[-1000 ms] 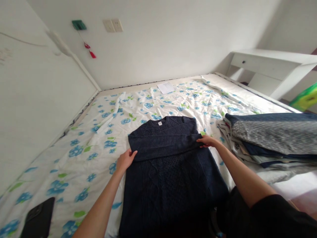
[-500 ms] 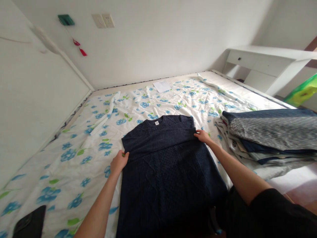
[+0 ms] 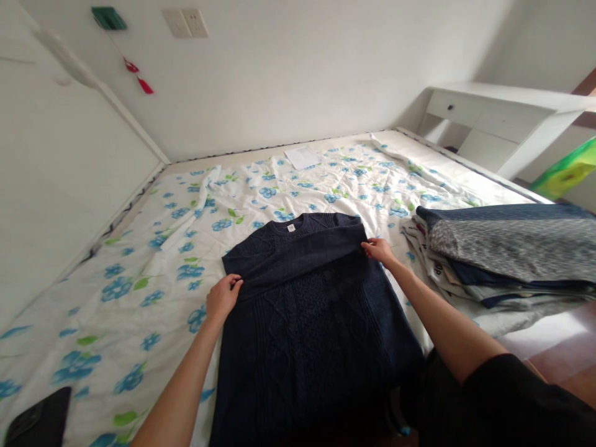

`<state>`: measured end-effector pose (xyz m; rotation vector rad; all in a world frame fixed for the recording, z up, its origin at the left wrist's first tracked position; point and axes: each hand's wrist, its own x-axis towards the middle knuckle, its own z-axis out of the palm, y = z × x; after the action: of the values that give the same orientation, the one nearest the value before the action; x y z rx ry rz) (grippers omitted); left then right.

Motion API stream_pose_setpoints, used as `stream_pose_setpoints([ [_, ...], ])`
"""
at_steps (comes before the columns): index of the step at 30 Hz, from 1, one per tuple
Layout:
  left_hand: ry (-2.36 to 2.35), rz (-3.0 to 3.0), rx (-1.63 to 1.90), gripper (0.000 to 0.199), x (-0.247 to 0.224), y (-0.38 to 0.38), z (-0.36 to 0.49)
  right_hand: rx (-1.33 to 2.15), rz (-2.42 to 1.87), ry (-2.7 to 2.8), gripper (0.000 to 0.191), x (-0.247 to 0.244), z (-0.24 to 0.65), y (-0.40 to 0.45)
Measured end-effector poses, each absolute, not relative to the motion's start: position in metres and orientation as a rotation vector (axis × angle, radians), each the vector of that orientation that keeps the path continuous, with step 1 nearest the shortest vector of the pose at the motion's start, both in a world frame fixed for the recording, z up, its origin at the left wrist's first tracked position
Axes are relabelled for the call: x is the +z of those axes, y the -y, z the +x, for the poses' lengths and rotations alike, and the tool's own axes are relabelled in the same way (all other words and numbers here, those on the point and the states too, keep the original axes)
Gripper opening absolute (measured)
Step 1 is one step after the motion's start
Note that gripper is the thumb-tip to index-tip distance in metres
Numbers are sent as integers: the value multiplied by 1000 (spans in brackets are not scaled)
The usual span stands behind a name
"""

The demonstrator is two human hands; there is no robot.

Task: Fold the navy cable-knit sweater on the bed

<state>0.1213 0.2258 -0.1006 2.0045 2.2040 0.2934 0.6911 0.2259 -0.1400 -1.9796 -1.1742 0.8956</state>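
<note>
A dark navy knitted sweater (image 3: pixel 307 335) lies spread on the bed, its neckline with a small white label pointing toward the wall. The sleeves are laid across the chest, one over the other as far as I can see. My left hand (image 3: pixel 224 295) pinches the sweater's left edge at the sleeve fold. On the opposite side, my right hand (image 3: pixel 378 249) grips the end of the folded sleeve between thumb and fingers. The lower part of the sweater sinks into shadow near my body.
A stack of folded clothes (image 3: pixel 507 254) sits at the right on the flowered sheet (image 3: pixel 177 279). A black phone (image 3: pixel 40 417) lies at the lower left. Farther back are a sheet of paper (image 3: pixel 302 157) and a white desk (image 3: pixel 493 118) against the wall.
The view has shifted slightly. My right hand and the sleeve end it holds have moved a little to the left; both hands keep their hold on the sweater.
</note>
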Motion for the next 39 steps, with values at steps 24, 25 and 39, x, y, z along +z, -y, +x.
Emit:
stream_pose_setpoints([
  [24,-1977,2175,178,42,-90,-317,110,782,-2281,1403,42,-134,663,-222],
  [25,-1969,2169,103,37,-87,-322,110,783,-2283,1393,42,-134,662,-222],
  [39,-2289,2032,339,32,-82,-295,127,910,-2262,1190,31,-152,693,-225],
])
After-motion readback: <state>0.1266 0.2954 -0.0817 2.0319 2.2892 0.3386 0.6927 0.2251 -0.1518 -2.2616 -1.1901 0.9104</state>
